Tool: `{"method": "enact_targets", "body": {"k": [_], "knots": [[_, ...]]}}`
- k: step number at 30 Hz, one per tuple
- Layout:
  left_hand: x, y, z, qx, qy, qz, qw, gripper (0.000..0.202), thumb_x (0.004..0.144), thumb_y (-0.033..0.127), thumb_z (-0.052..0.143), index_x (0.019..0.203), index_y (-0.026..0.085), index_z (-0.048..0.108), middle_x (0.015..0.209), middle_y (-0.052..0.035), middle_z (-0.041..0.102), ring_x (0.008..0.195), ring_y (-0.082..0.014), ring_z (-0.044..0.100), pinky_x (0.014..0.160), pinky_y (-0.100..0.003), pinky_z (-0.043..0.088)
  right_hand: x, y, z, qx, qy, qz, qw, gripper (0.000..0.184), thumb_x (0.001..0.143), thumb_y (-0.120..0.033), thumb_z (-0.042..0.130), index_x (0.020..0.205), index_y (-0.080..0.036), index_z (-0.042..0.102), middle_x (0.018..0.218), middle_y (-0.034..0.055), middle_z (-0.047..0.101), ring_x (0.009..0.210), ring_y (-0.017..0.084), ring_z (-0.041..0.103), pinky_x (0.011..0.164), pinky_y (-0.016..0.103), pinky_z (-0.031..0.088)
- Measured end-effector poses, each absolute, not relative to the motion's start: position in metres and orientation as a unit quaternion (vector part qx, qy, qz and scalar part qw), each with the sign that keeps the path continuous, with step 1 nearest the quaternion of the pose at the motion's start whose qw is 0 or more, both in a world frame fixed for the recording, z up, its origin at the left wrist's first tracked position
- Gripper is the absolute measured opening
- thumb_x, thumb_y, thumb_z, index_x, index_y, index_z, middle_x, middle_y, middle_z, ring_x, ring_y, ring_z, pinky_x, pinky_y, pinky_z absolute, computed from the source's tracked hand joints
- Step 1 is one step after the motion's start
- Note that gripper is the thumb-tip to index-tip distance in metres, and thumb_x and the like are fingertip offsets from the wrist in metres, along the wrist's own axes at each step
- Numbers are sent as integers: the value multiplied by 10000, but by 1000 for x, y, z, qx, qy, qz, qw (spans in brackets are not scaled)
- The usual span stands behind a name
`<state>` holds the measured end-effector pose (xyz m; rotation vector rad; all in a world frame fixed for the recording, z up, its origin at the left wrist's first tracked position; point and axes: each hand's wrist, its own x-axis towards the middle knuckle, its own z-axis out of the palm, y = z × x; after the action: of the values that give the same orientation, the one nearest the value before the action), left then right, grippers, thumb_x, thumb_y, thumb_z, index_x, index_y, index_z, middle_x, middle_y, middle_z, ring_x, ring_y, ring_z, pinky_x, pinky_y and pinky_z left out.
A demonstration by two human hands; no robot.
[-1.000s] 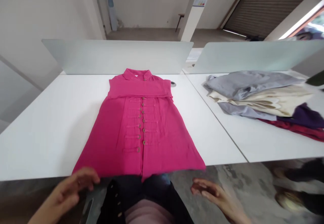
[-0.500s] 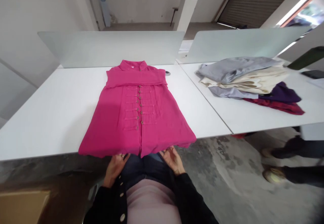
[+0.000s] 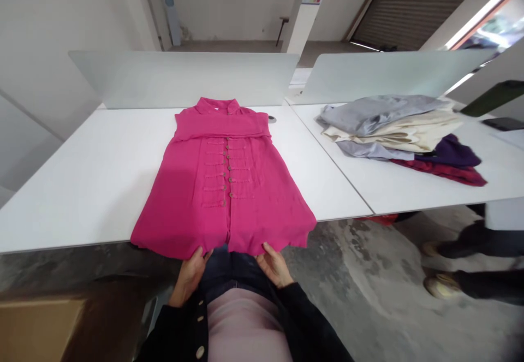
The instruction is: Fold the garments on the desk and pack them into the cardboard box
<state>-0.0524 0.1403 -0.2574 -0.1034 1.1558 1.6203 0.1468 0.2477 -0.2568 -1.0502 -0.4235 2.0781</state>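
A magenta shirt with a stand-up collar and a row of buttons lies front up on the white table. Its sleeves are folded across the chest, and its hem hangs over the table's front edge. My left hand is closed on the hem left of the middle, thumb on top and fingers underneath. To the right of the front opening, my right hand pinches the hem in the same way. The fingers under the cloth are partly hidden.
A pile of folded clothes in grey, cream, purple and red lies on the right-hand table. Frosted dividers line the back edge. A cardboard box stands at lower left. Another person's legs and shoe show at right.
My thumbs have come up over the hem, and both hands now grip it. Near my hands the hem sits slightly lower. The view has shifted a little.
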Motion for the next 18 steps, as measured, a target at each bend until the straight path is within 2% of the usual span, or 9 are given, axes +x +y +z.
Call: {"method": "enact_targets", "body": {"k": [3, 5, 8, 12, 18], "knots": [[-38, 137, -250, -50, 460, 671, 579, 537, 610, 364, 821, 1099, 196, 678, 1074, -78, 736, 1249, -303, 565, 1134, -483, 382, 146, 239, -247, -441, -160, 804, 367, 466, 492, -382, 918, 876, -243, 694, 882, 5, 760, 917, 235, 716, 962, 406, 544], [-32, 129, -244, -31, 449, 667, 594, 552, 621, 382, 822, 1121, 195, 681, 1091, -86, 734, 1254, -304, 564, 1136, -483, 380, 149, 232, -241, -453, -168, 802, 350, 534, 465, -394, 928, 926, -245, 702, 904, 12, 761, 920, 251, 717, 966, 421, 544], [-29, 109, -239, -8, 508, 654, 560, 526, 623, 379, 820, 1107, 219, 692, 1159, -75, 714, 1291, -297, 536, 1151, -465, 365, 155, 219, -233, -461, -190, 797, 340, 594, 529, -433, 900, 1050, -236, 693, 1019, 49, 751, 1022, 284, 693, 982, 460, 533], [-28, 80, -241, -16, 680, 536, 501, 484, 596, 403, 839, 1026, 223, 709, 1181, -76, 708, 1318, -330, 505, 1188, -473, 296, 167, 204, -226, -463, -205, 787, 354, 640, 615, -454, 856, 1170, -207, 657, 1144, 88, 715, 1144, 305, 638, 1009, 488, 515], [-27, 63, -214, 33, 750, 448, 487, 528, 559, 471, 845, 998, 205, 722, 1155, -102, 715, 1410, -354, 368, 1209, -485, 208, 198, 206, -202, -513, -235, 753, 337, 614, 621, -493, 839, 1150, -227, 679, 1090, 83, 729, 1038, 317, 683, 970, 522, 528]]}}
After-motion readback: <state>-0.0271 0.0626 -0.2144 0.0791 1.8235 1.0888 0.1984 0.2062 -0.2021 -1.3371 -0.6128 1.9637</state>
